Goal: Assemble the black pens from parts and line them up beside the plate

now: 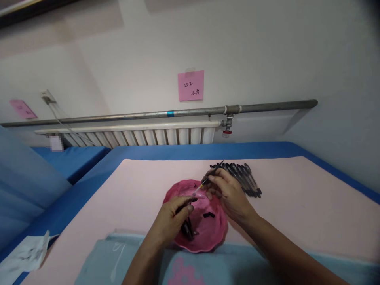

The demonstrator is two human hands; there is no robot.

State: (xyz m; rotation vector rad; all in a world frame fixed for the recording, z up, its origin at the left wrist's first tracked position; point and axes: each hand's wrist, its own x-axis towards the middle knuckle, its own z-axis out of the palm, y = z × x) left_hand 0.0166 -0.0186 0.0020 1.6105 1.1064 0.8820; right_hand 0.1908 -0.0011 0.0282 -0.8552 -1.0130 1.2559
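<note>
My right hand is closed in a pinch on a slim pen refill, dark at the upper end, with a yellowish band and a clear lower part. The refill slants down to the left, and its lower tip ends at the fingers of my left hand. Those left fingers are curled together, their tips dark-stained; what lies between them is hidden. Both hands are over a pink scalloped dish. Black pen parts lie in it below my left hand, and small black pieces sit near its middle.
Behind my right hand a row of black pens lies side by side on the pink table cover. A light blue cloth is along the near edge. Papers lie at the left. A radiator and pipe run along the wall.
</note>
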